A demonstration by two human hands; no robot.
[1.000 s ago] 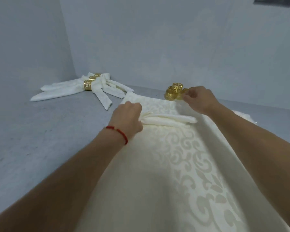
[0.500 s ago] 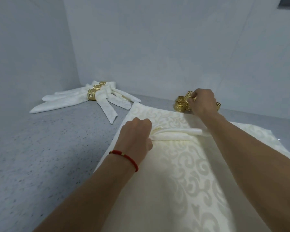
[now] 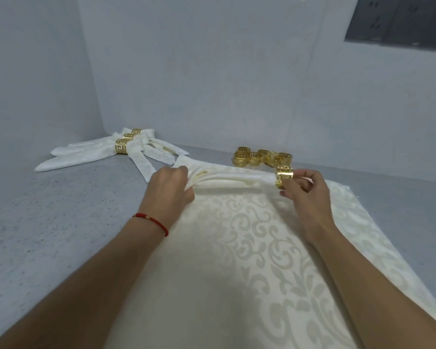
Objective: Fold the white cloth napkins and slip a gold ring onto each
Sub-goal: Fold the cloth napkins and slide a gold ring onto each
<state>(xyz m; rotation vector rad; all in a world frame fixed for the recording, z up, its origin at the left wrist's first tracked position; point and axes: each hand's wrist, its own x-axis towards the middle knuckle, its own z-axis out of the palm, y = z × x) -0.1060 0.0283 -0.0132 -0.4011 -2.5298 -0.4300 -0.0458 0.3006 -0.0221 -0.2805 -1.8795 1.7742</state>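
Observation:
A folded white napkin (image 3: 233,182) lies lengthwise across the far part of a stack of flat patterned napkins (image 3: 249,260). My left hand (image 3: 170,188) grips its gathered left end. My right hand (image 3: 303,188) pinches a gold ring (image 3: 284,179) at the napkin's right tip; the tip looks just inside the ring. Several loose gold rings (image 3: 262,157) sit in a cluster just beyond. Three finished napkins, each in a gold ring (image 3: 122,146), fan out in the far left corner.
A speckled grey counter (image 3: 48,222) runs to walls at the back and the left. A dark panel (image 3: 398,21) is set in the back wall at upper right.
My right hand picked a gold ring from the cluster and brought it back to the right tip of the folded napkin. My left hand kept its grip on the left end.

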